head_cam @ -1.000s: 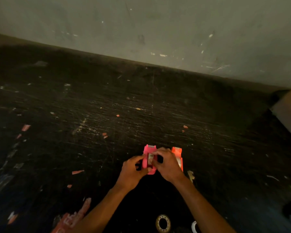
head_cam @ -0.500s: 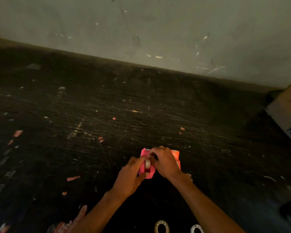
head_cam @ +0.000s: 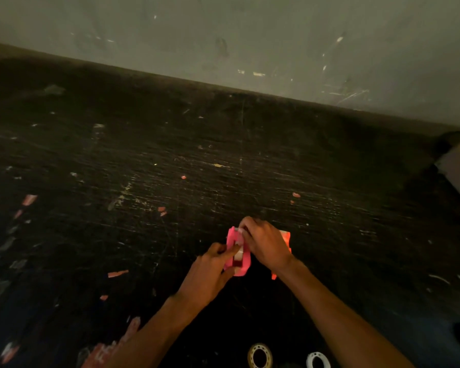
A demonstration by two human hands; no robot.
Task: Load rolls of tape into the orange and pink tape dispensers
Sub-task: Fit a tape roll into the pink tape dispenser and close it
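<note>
right hand [head_cam: 266, 243] slid forward along pink dispenser [head_cam: 243, 266], left hand [head_cam: 210, 272] steadying

Just one view here, a wide-angle head cam looking forward and down at a dark scratched tabletop [head_cam: 170, 168]. The wall [head_cam: 276, 35] runs across the top, forearms come in from the bottom edge, and both hands sit close, low-center.

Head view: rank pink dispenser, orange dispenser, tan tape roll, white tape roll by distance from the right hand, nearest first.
1. pink dispenser: touched by the right hand, at its left.
2. orange dispenser: partly hidden under that hand, on its right; contact unclear.
3. tan tape roll: near bottom edge, between the forearms.
4. white tape roll: bottom edge; too close to the tan one to rank.
</note>
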